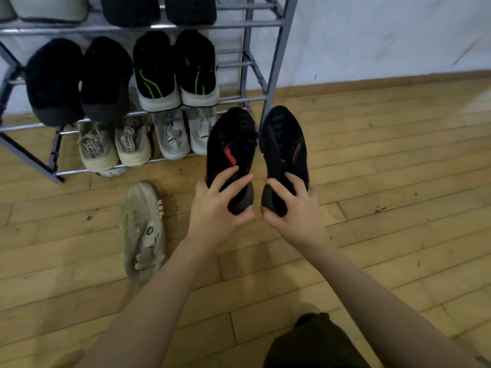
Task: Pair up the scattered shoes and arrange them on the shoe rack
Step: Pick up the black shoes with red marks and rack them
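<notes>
Black sneakers with red accents are held as a pair at frame centre, toes pointing up-frame toward the shoe rack (268, 83). Left black-and-red sneaker (231, 144) is gripped at the heel by the left hand (216, 208): fingers curled over the collar, thumb wrapped under the heel. Right black-and-red sneaker (285, 144) is gripped the same way by the right hand (295, 211). The two shoes are held side by side, heels just apart, toes level with the rack's right front post at its foot. Whether they rest on the wooden floor (385, 181) or are lifted cannot be told.

Rack occupies the upper left of the frame. Middle shelf is loaded with a pair of plain black shoes (79, 81) at left and a pair of black sneakers with green stripes and white soles (176, 73) at right. Bottom shelf is loaded with a pair of beige sneakers (114, 144) and a pair of white sneakers (184, 134). Top shelf is cut off by the frame edge; only dark and light shoe heels are seen.

One white-and-grey strapped sneaker (143, 232) is left on the floor, lower left of the held pair, near the left forearm, not touched.
</notes>
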Tool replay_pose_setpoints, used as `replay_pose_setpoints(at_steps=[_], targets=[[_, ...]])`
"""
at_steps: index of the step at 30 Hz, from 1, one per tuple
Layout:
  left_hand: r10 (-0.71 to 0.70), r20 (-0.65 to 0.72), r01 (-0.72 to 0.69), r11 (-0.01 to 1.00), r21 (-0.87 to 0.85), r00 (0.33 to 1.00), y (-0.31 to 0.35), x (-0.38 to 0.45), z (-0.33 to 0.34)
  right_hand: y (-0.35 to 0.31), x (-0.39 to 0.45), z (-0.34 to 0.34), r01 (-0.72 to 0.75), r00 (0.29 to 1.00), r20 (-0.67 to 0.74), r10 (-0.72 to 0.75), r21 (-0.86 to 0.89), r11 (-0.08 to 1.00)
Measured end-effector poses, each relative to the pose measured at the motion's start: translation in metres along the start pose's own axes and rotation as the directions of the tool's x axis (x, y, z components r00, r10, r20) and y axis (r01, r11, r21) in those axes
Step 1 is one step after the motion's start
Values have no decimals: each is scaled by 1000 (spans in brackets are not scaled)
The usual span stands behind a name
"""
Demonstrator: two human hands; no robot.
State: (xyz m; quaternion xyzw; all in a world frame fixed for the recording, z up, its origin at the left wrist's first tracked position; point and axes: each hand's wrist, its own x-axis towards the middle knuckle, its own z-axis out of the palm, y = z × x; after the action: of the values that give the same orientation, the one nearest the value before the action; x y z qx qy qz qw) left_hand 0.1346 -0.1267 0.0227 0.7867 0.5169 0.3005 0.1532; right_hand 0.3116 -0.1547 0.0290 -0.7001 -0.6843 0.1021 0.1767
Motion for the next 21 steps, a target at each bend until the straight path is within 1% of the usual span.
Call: replay_pose_setpoints(at_steps=[4,7,9,12,16,21], targets=[[82,-68,-85,995,-47,994,41,29,-25,0,5,-49,-9,994,-107,11,19,1000],[148,-101,-155,986,-65,984,68,46,-47,-5,11,-88,11,976,-218,-4,31,999],[184,-118,-191,981,-43,976,81,57,-64,-12,15,-112,31,963,-267,-27,11,999],[207,-148,-217,975,-57,967,98,72,-92,-27,17,-148,62,939,-337,-61,-7,998],[269,-226,-289,956,-55,936,111,88,-137,-53,25,-184,135,903,-417,-100,56,989],[268,-323,-282,959,3,908,114,103,-194,-94,44,-207,225,850,-500,-165,63,972]])
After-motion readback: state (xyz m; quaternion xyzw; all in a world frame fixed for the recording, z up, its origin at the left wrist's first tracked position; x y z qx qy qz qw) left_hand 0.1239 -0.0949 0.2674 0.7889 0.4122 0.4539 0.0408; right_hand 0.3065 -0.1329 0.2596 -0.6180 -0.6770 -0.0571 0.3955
